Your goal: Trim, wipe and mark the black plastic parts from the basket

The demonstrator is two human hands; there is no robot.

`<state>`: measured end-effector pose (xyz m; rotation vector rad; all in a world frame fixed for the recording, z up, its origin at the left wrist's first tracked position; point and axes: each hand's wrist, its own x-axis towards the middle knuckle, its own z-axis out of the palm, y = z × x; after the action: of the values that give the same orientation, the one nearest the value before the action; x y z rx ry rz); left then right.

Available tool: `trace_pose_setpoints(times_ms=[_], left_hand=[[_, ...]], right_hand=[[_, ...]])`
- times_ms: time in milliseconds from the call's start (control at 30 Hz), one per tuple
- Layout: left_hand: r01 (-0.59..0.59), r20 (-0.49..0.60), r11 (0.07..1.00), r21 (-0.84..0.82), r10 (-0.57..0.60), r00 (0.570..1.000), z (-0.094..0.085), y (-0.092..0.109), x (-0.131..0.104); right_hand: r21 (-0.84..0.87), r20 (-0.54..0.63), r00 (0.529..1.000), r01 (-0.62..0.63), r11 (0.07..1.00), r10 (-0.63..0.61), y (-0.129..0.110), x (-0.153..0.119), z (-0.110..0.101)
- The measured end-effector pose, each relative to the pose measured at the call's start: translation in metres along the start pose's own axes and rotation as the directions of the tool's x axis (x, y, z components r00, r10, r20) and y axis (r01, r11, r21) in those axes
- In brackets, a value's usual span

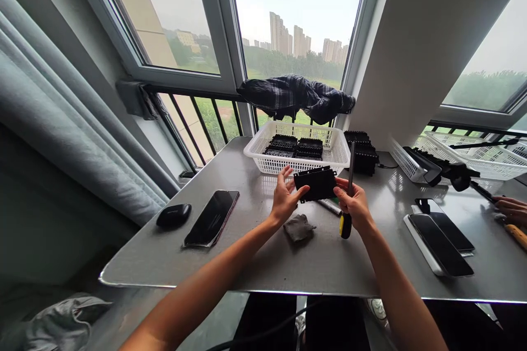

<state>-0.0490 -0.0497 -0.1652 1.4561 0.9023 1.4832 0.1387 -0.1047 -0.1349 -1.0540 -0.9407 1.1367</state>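
Between my hands, above the table, is a flat black plastic part with small tabs along its edges. My left hand grips its left end, thumb on the face and fingers behind it. With thumb and fingers, my right hand pinches the part's right end. The same hand also holds a file upright, its long dark blade pointing up and its yellow-and-black handle below the palm. Beneath the part lie a crumpled grey cloth and a silvery pen-like stick, partly hidden.
A white basket with similar black parts stands behind my hands, beside a black stack. A phone and black case lie left. Phones, more baskets and another person's hand are right.
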Motion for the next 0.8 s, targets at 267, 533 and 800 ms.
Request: trace_pose_setpoints(times_ms=[267,533,800], left_hand=[[0.178,0.08,0.968,-0.178,-0.166,0.983,0.0,0.009,0.001],[-0.013,0.029,1.0,0.026,0.013,0.999,-0.012,0.003,0.012],[-0.104,0.113,0.987,0.126,0.09,0.989,-0.014,0.004,0.009]], right_hand=[[-0.311,0.035,0.989,0.148,0.939,-0.145,0.004,0.004,-0.002],[-0.72,0.02,0.926,0.275,0.637,-0.377,-0.009,0.0,-0.022],[-0.898,0.224,0.917,0.326,0.296,-0.331,-0.013,-0.005,-0.021]])
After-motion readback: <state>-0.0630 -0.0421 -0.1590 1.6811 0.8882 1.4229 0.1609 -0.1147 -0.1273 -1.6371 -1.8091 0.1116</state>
